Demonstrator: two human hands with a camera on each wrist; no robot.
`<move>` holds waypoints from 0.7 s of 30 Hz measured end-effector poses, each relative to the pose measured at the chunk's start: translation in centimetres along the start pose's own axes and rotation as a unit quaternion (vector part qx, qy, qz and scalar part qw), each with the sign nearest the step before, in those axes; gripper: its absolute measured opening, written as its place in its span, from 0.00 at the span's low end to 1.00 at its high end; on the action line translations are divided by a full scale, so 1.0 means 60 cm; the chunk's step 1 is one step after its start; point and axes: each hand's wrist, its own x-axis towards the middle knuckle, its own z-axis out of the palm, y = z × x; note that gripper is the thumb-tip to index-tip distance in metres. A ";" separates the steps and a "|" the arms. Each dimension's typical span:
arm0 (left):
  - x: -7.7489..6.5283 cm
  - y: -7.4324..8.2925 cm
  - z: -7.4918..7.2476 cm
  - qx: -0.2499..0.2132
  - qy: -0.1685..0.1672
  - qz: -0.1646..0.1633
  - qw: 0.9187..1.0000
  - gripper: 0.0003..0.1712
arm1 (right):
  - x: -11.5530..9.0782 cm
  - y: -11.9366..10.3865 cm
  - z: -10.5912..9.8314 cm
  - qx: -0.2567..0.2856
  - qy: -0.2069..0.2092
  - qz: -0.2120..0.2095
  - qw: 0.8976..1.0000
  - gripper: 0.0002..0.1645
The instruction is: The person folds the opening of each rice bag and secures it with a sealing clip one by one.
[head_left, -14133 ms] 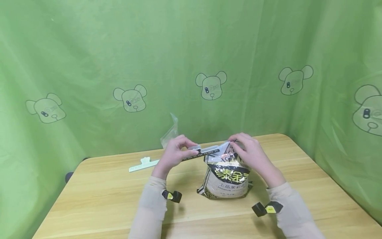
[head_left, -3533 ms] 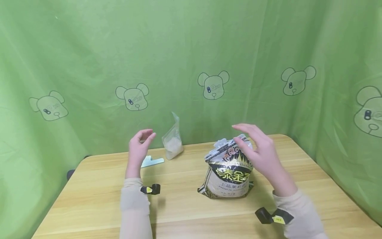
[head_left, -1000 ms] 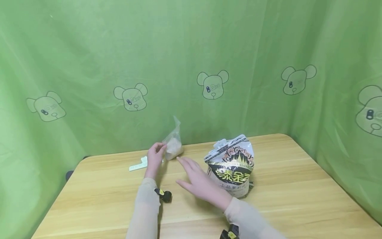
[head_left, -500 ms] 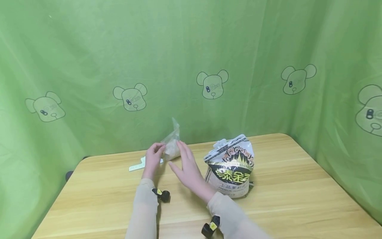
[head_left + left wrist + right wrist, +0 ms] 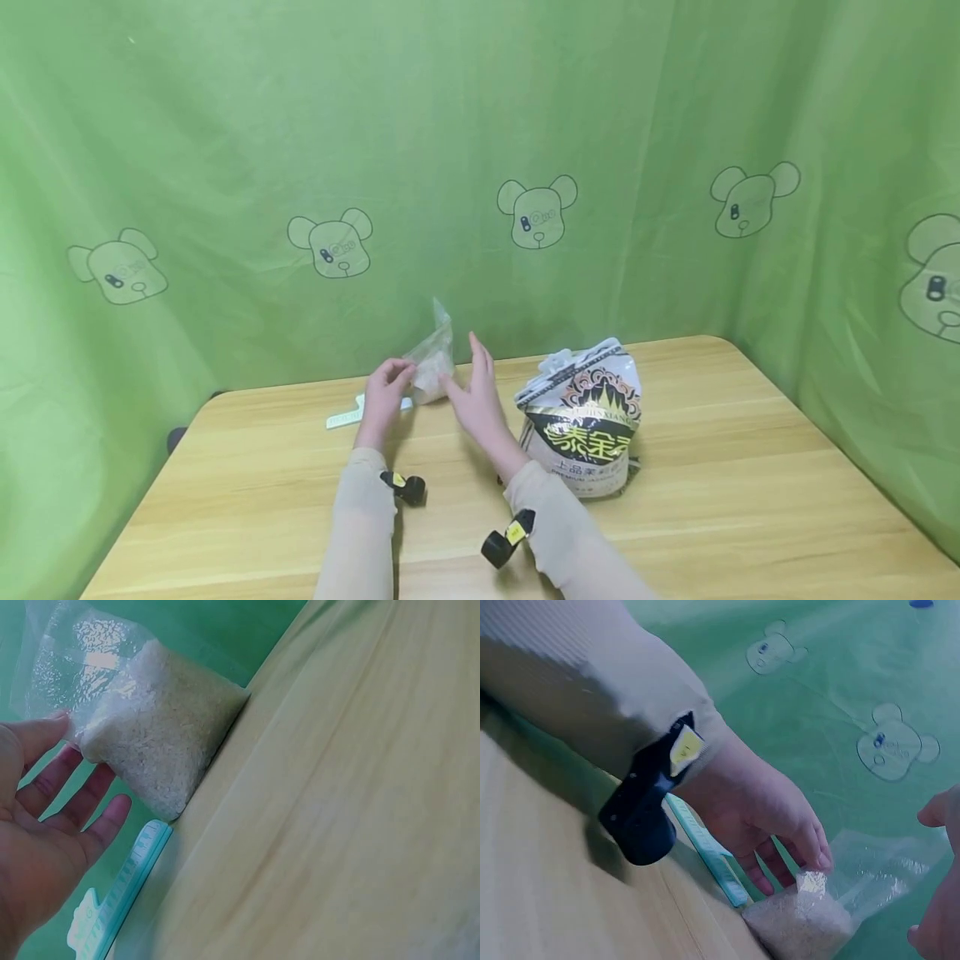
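A small clear plastic bag of white rice (image 5: 435, 371) stands near the table's back edge, its loose top rising to a point. The left hand (image 5: 386, 396) pinches the bag's side between thumb and forefinger, its other fingers spread below in the left wrist view. On the bag's right is the right hand (image 5: 480, 404), fingers straight and pointing up, thumb tip overlapping the bag in the head view. A pale mint sealing clip (image 5: 124, 889) lies beside the bag, partly hidden by the left hand in the head view.
A large printed rice bag (image 5: 585, 433) stands right of the right forearm, its top folded over and held by a light blue clip (image 5: 553, 362). The wooden table (image 5: 735, 500) ends at a green curtain (image 5: 420, 125) with bear-head prints.
Both hands have left the large bag, now clipped. The left hand has come to the small bag and pinches it; the right hand has moved left beside it. The small bag leans slightly lower.
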 end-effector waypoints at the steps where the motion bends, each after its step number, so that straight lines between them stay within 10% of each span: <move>1: 0.000 0.000 0.000 0.001 0.000 -0.001 1.000 0.12 | 0.003 0.003 0.000 0.000 0.004 0.007 1.000 0.48; 21: 0.002 -0.002 -0.004 -0.021 -0.004 -0.010 1.000 0.15 | 0.031 0.027 0.041 0.045 -0.022 0.081 0.995 0.49</move>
